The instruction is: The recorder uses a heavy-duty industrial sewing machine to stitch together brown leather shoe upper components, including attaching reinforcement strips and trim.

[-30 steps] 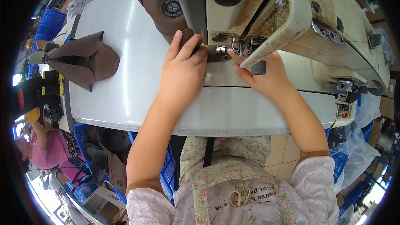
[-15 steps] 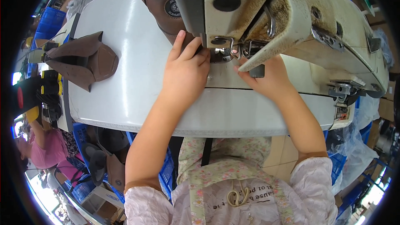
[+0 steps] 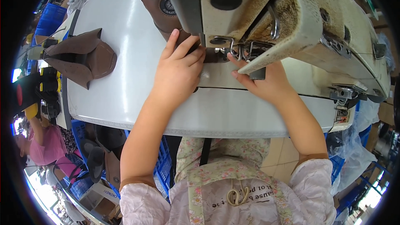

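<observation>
Left hand (image 3: 177, 71): palm down near the needle area, index finger reaching forward and apart from the other fingers, which bend toward the machine. The grip lies spread over the near part of a brown leather piece (image 3: 155, 1); its thumb is hidden, so a pinch cannot be made out.
Right hand (image 3: 271, 79): angled inward from the opposite side, index fingertip near the presser foot (image 3: 219, 50), thumb lower and apart from it. The remaining fingers are hidden, so the whole grip cannot be judged.
Forearms: both enter from below, cross the desk edge and converge toward the presser foot.
Leather piece: on the desk, ahead of the left hand, round emblem (image 3: 168, 5) facing up, right side hidden by the machine.
Brown strip (image 3: 213, 58): between the two hands, beside the presser foot.
Sewing machine (image 3: 258, 8): large and cream-coloured, overhanging the work; its casing and a dark block (image 3: 257, 73) cover part of the right hand.
Desk (image 3: 129, 96): white, curved in this view, carrying a second brown piece (image 3: 102, 60) at far left, well apart from the hands.
Surroundings: blue crate (image 3: 50, 18) and pink-clad co-worker (image 3: 48, 146) leftward; clear plastic bags (image 3: 354, 146) rightward.
</observation>
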A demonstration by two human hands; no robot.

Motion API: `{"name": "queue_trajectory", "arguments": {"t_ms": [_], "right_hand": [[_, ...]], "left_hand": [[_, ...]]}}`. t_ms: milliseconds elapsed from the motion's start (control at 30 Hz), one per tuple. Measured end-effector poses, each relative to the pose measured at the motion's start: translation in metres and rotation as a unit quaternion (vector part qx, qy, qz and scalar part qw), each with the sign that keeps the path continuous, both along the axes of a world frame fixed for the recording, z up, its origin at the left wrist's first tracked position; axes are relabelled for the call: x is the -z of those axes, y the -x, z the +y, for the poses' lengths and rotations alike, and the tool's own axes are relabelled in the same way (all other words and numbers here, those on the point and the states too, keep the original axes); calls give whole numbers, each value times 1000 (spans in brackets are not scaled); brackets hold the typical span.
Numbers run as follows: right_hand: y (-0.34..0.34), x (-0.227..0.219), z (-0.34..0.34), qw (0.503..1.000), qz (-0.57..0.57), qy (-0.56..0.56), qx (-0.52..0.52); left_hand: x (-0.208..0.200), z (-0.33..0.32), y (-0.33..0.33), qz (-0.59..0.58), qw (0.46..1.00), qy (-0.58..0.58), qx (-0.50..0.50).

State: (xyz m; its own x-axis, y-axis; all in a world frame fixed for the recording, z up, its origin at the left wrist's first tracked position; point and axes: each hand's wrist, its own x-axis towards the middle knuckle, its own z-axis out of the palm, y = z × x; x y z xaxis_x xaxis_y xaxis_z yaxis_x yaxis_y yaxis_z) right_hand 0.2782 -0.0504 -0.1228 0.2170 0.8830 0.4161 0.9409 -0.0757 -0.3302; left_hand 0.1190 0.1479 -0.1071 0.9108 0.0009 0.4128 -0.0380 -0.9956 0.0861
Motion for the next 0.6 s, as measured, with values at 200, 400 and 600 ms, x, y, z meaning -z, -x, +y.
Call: {"name": "queue_trajectory", "arguments": {"t_ms": [200,400,600], "right_hand": [[5,-9,-5,988,54,138,45],[3,-3,-5,992,33,120,35],[1,1,-7,993,-12,115,36]], "left_hand": [[-3,1,0,6,1000,5,7],[-2,2,-2,28,1000,3,-3],[-4,-1,-1,56,997,49,-5]]}}
